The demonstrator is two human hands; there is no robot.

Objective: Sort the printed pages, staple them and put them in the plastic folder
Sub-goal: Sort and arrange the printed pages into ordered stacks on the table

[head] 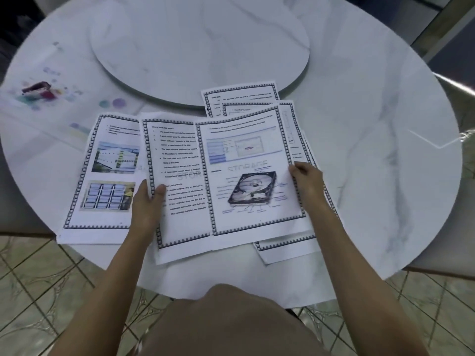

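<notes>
Hands: left hand [147, 201] pinches text page [180, 181] beside hard-disk page [252, 176], right hand [307, 179] pinches its edge; sheets likely light, floppy; grip edges

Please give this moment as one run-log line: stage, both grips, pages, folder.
stage: sorting | left grip: pinches text page | right grip: holds hard-drive page | stapled: no | plastic folder: far left, untouched

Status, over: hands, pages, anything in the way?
Left hand grips text page. Right hand pinches disk page. Other pages spread loose on table. Folder far left, nothing blocking.
</notes>
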